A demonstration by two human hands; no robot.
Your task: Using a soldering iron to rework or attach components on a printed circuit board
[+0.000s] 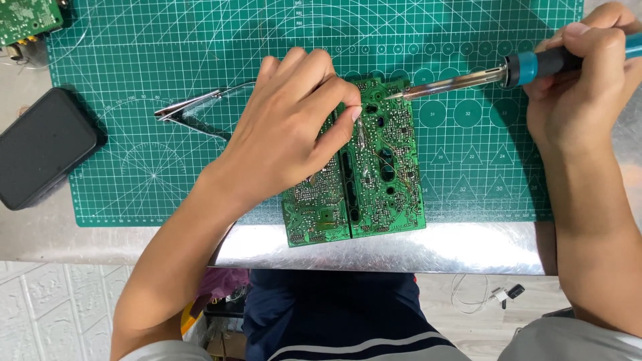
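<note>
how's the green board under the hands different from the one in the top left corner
The circuit board under the hands lies whole in view on the cutting mat; the corner board is cut off by the frame, off the mat. The left hand rests on the first, with the soldering iron tip touching it; nothing touches the corner one. Both are green.

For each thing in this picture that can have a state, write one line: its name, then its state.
left hand: fingers pinched, resting on the circuit board
right hand: gripping the soldering iron
soldering iron: tip at the board's top edge
circuit board: flat, solder side up
tweezers: lying unheld on the cutting mat
black case: closed
</note>
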